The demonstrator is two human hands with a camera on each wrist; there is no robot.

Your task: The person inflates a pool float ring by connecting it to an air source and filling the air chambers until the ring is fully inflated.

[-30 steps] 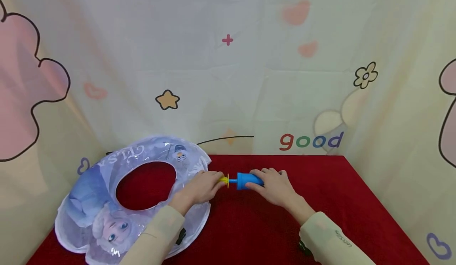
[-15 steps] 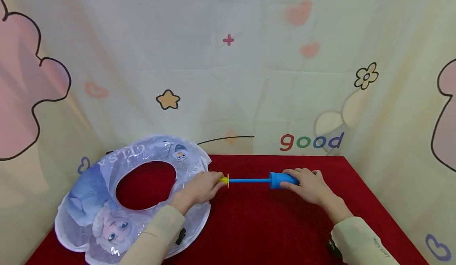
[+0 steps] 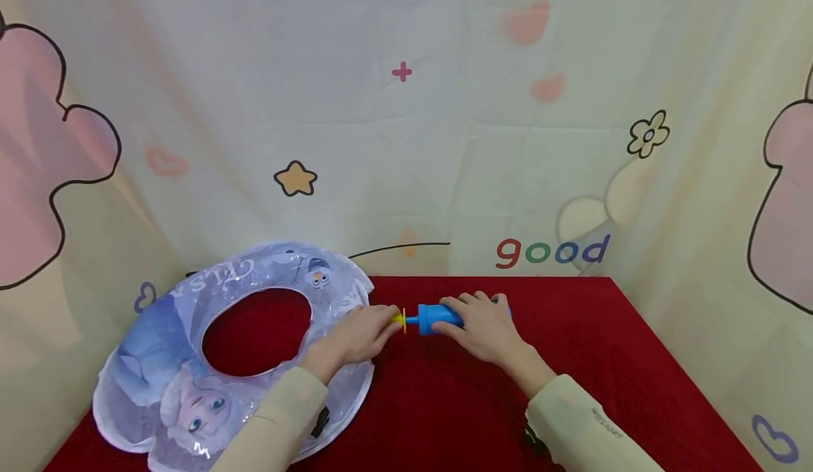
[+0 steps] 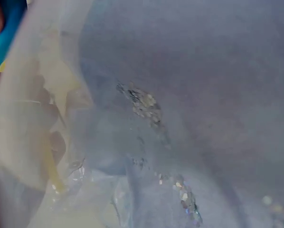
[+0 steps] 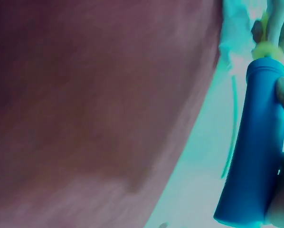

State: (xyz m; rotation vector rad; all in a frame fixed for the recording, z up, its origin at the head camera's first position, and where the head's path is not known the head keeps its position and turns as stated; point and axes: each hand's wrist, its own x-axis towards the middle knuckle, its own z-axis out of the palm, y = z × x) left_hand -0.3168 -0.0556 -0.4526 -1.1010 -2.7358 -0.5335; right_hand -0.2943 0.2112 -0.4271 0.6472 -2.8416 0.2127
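Note:
A blue hand air pump [image 3: 430, 319] lies level between the two hands. The left hand [image 3: 357, 334] pinches its yellow end piece [image 3: 403, 321], beside the right edge of a clear printed swim ring [image 3: 152, 341]. Around the blue barrel curl the fingers of the right hand [image 3: 484, 327]. Only a short length of thin blue rod [image 3: 412, 320] shows between yellow flange and barrel. The right wrist view shows the whole barrel [image 5: 251, 147], thumb on its side. Glitter-flecked ring plastic [image 4: 189, 95] fills most of the left wrist view, with some blue barrel [image 4: 10, 31] at the upper left corner.
The ring lies on a red cloth-covered table [image 3: 444, 401], its left side under the left forearm in the head view. A pale curtain [image 3: 406, 140] with printed hearts, a star and the word "good" hangs behind and at both sides.
The right hand first drew the barrel rightward, exposing a long stretch of rod, then pushed it back left near the yellow flange. The left hand and swim ring stay nearly still.

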